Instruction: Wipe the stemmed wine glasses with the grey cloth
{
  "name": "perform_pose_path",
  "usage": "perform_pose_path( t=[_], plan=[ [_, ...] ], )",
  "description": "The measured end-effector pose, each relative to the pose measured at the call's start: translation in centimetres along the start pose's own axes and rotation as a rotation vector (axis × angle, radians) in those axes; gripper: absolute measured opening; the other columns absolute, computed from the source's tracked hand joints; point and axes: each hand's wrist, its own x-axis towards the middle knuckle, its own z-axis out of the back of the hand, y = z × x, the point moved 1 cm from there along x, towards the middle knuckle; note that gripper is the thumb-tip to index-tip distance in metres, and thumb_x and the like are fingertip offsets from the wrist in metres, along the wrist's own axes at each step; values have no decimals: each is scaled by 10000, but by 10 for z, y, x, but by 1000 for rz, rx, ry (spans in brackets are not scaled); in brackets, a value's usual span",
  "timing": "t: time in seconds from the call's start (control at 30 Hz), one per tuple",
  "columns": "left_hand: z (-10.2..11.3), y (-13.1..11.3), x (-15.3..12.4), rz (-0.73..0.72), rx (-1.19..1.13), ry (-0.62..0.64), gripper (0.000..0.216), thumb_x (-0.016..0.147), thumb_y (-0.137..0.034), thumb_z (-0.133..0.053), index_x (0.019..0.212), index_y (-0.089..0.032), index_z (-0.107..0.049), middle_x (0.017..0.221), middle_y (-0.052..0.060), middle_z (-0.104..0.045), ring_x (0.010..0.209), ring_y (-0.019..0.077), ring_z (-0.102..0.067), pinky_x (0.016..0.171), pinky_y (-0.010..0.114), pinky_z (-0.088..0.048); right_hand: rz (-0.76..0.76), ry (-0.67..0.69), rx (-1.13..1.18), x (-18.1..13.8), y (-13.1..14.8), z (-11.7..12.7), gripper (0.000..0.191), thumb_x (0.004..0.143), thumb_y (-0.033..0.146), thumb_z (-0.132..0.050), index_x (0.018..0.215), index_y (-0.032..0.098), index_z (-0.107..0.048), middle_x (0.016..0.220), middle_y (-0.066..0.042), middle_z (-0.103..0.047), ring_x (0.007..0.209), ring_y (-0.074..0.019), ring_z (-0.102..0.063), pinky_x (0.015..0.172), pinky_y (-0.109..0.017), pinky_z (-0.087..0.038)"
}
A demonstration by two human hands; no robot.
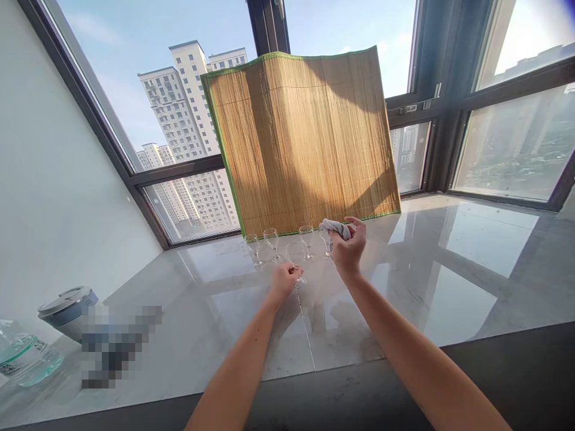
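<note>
My left hand point(286, 281) is closed around the stem of a clear wine glass point(295, 252), whose foot shows just below the fingers. In my right hand point(351, 248) is a bunched pale cloth point(335, 228), held a little to the right of that glass. Several more small stemmed glasses stand upright in a row behind: one at the left end point(254, 250), another beside it point(272, 244), and a third point(306, 241) behind the held glass. A further glass point(326, 245) is partly hidden by the cloth and my right hand.
A woven mat with green edging point(305, 137) leans against the window behind the glasses. On the left of the glossy sill point(188, 335) are a lidded cup point(67, 308), a clear bottle point(27, 359) and a blurred-out object point(117, 344). The sill's front edge lies nearest me.
</note>
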Motion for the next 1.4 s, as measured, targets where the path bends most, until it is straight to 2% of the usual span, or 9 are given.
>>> perform_pose_path(
  t=[0.13,0.23,0.33,0.47,0.6,0.73,0.87,1.03,1.4],
  plan=[
    [-5,4,5,3,-73,31,223,735,-303,-672,866,-124,-697,582,-26,-558,567,104,-489,591,233,-371,5,7,11,-1,-1,-1,458,688,274,-701,1090,204,-492,748,53,-555,554,-79,-472,512,-205,-398],
    [-8,4,6,48,-98,29,523,717,-241,-689,1221,-119,-617,735,18,-692,670,132,-587,665,245,-435,31,44,-22,-5,-1,-2,420,707,269,-683,1077,207,-494,744,55,-556,542,-77,-455,506,-203,-387],
    [-7,2,7,59,-108,18,589,747,-199,-657,1321,-123,-550,937,83,-743,779,154,-644,716,257,-475,93,137,-58,-13,-1,-5,367,742,259,-656,1071,217,-498,766,48,-571,571,-88,-473,542,-214,-400],
    [11,3,9,61,121,-183,278,820,-177,-538,1044,-136,-697,905,96,-740,770,178,-658,736,289,-490,173,471,-159,-30,-5,-10,331,771,217,-600,1089,226,-510,802,33,-605,662,-114,-527,638,-231,-421],
    [39,12,10,105,506,-378,344,863,-157,-428,1078,-176,-697,1019,103,-732,979,241,-651,869,360,-480,223,912,-431,-48,-14,-16,430,775,145,-532,1198,221,-503,831,12,-644,726,-146,-556,702,-247,-413],
    [44,26,9,59,805,-172,499,862,-149,-424,1331,-221,-579,1408,99,-555,1331,268,-452,1104,454,-334,271,1128,-714,-60,-28,-16,522,819,109,-464,1330,208,-436,1049,-66,-692,901,-196,-599,773,-272,-408],
    [37,34,9,75,885,54,554,927,-205,-325,1468,-281,-418,1552,52,-379,1439,251,-311,1188,566,-126,277,1266,-1007,-65,-40,-14,608,790,69,-472,1384,173,-400,987,-102,-694,889,-231,-619,721,-275,-403],
    [36,35,10,137,888,99,528,960,-278,-264,1464,-309,-418,1561,23,-366,1451,244,-286,1190,589,-61,267,1281,-1201,-65,-44,-11,553,745,68,-534,1288,163,-485,924,-117,-682,961,-276,-604,657,-271,-393],
    [31,41,12,67,920,114,537,975,-349,-234,1484,-284,-394,1585,28,-317,1459,245,-260,1191,571,-96,133,1140,-1351,-65,-28,-10,422,758,100,-568,1175,164,-555,954,-156,-684,1051,-336,-586,702,-329,-437]
  ],
)
